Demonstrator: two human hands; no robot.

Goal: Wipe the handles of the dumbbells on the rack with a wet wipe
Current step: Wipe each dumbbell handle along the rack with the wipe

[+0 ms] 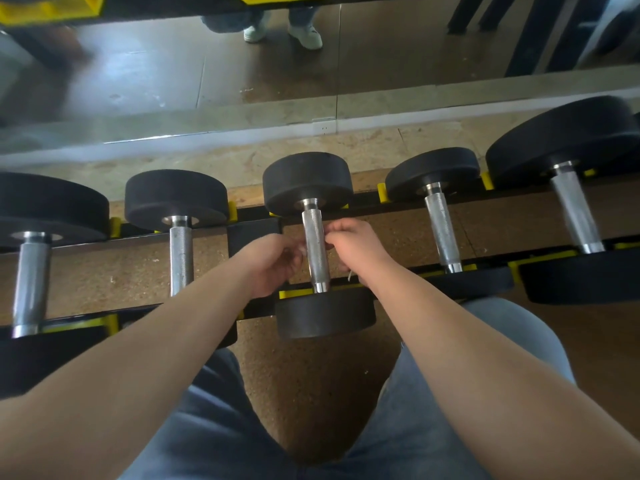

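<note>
In the head view, the middle dumbbell handle (pixel 315 251) on the rack (pixel 254 237) is flanked by the left hand (pixel 268 263) and right hand (pixel 356 247), each seemingly pinching the barely seen wet wipe (pixel 304 252). The wipe is best kept taut and drawn along the whole knurling.

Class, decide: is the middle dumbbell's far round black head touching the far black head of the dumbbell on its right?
Apart. The head view shows a yellow divider and floor between the middle head and its neighbour's head.

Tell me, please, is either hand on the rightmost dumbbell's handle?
No, the left hand and right hand are at the middle dumbbell's handle, one on each side.
</note>
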